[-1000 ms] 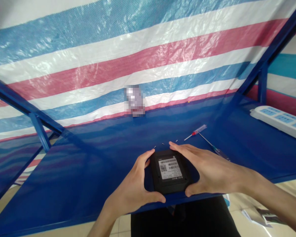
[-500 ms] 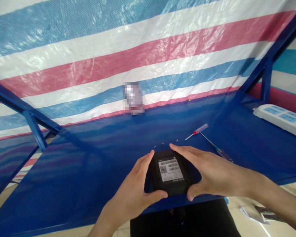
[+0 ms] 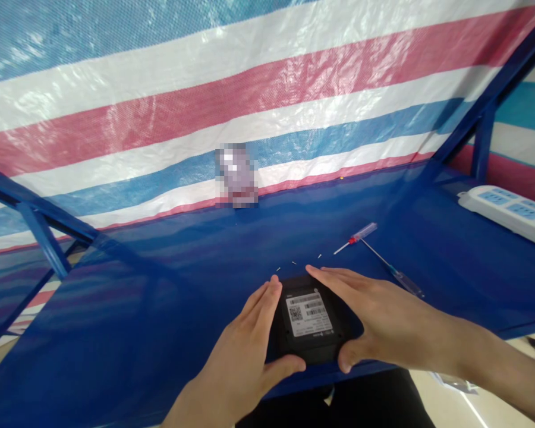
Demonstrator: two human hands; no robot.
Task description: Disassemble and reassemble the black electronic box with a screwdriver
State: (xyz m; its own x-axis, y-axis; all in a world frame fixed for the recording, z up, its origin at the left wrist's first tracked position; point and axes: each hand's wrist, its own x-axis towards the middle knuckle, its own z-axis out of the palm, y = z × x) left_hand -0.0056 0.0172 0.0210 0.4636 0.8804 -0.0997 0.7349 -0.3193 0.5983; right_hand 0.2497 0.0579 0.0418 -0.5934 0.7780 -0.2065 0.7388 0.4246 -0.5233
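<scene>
A flat black square device point(image 3: 310, 345) lies on the blue table top, its underside up, with a white barcode and QR label point(image 3: 307, 314). My left hand point(image 3: 243, 339) holds its left side, with the thumb along the near edge. My right hand point(image 3: 383, 321) cups its right side and far corner, and the fingers reach over the top. Just beyond the device lie several tiny screws point(image 3: 294, 262). To the right are a screwdriver with a red collar point(image 3: 361, 235) and a second, clear-handled screwdriver point(image 3: 403, 282).
A white power strip point(image 3: 508, 217) lies at the right. Behind the table hangs a striped blue, white and red tarp point(image 3: 267, 107), with a pixelated object point(image 3: 236, 175) at its foot. Blue metal frame bars point(image 3: 40, 229) run along both sides.
The device and both hands have shifted slightly toward me, away from the screws. The whole view has tilted a little, so the tarp and table sit at a different angle.
</scene>
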